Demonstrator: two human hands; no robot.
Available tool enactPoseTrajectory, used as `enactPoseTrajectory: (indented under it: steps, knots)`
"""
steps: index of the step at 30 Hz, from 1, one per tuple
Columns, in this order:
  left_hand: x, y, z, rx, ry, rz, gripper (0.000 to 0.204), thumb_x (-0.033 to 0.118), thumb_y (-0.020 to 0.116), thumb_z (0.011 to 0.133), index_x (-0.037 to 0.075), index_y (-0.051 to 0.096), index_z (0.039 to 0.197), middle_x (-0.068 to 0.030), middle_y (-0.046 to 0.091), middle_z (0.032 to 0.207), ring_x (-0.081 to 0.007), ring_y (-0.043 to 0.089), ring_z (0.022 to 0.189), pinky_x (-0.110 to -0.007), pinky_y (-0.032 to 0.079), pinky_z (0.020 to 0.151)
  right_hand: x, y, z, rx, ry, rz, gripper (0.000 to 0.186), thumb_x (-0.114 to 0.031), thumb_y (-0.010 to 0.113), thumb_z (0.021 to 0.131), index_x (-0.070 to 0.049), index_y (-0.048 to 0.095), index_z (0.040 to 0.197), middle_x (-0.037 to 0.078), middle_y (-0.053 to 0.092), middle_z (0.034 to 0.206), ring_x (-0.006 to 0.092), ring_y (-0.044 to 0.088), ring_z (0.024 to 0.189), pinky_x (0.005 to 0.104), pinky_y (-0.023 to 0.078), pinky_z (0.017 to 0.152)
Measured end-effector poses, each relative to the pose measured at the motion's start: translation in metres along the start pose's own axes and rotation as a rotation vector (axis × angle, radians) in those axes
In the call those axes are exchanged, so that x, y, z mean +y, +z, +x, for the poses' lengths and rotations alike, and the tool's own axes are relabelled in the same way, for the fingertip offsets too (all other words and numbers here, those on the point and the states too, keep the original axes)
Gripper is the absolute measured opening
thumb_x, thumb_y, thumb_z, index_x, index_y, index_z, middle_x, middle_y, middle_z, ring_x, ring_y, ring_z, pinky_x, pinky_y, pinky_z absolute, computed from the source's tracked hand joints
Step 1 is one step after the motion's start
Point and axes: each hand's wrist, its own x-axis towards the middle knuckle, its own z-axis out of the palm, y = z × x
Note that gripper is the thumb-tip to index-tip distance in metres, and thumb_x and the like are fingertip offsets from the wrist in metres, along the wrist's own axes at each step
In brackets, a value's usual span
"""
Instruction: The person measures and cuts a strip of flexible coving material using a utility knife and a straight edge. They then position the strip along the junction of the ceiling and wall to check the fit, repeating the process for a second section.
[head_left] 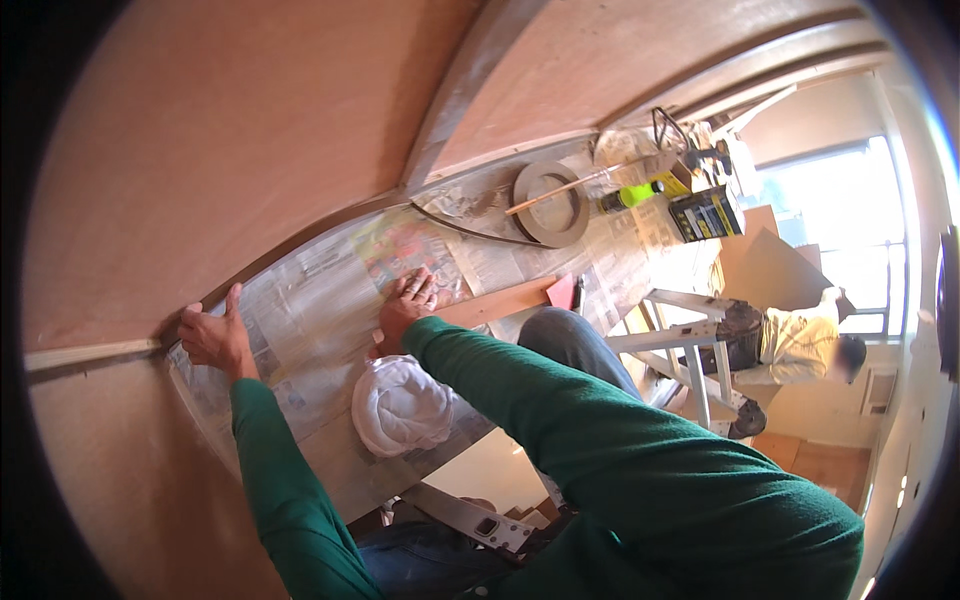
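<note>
My left hand is at the far left corner of a paper-covered surface, its thumb and fingers apart and touching the dark edge strip at the foot of the wooden panel. My right hand leans on the surface with its fingers stretched forward. A flat wooden strip runs beside and partly beneath that hand; whether the palm presses on it is hidden. Close to my right wrist lies a bundled white cloth.
A roll of brown banding lies farther right with a thin stick across it. Beyond are a green bottle, a dark box and a pink wedge. A person in yellow is near a ladder and a bright window.
</note>
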Motion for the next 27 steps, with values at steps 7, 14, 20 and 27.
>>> enactPoseTrajectory:
  steps: [7,14,20,27]
  knots:
    - [0.032,0.007,-0.011,-0.011,0.357,-0.218,0.025,0.032,0.075,0.091,0.010,0.070,0.103,-0.0116,0.069,0.112,-0.0349,0.065,0.106,-0.049,0.054,0.083,0.012,0.055,0.042,0.675,0.085,-0.041,0.153,-0.046,0.098,0.046,0.004,0.009,0.160,0.039,-0.009,0.163,0.0605,-0.008,0.149,0.0664,0.009,0.121]
    - [0.017,0.018,-0.010,0.008,0.401,-0.250,0.029,0.037,0.070,0.095,0.012,0.072,0.109,-0.0122,0.069,0.115,-0.0348,0.065,0.109,-0.049,0.054,0.086,-0.001,0.058,0.045,0.363,0.199,-0.019,0.073,-0.033,0.048,0.097,0.000,0.023,0.157,0.032,0.004,0.167,0.0553,0.001,0.153,0.0702,0.013,0.119]
    - [-0.026,0.028,0.012,0.039,0.429,-0.153,0.038,0.049,0.069,0.094,0.014,0.072,0.108,-0.0125,0.069,0.112,-0.0354,0.064,0.106,-0.049,0.054,0.081,-0.031,0.059,0.050,0.326,0.154,0.175,0.057,-0.017,0.037,0.099,-0.001,0.028,0.154,0.030,0.009,0.167,0.0543,0.006,0.153,0.0704,0.014,0.118]
    - [-0.001,0.024,0.002,-0.052,0.401,-0.139,0.035,0.045,0.070,0.094,0.014,0.074,0.110,-0.0142,0.070,0.112,-0.0362,0.065,0.106,-0.049,0.054,0.081,-0.015,0.079,0.072,0.389,0.217,0.150,0.057,-0.020,0.040,0.099,-0.001,0.031,0.152,0.031,0.007,0.167,0.0546,0.006,0.153,0.0694,0.012,0.119]
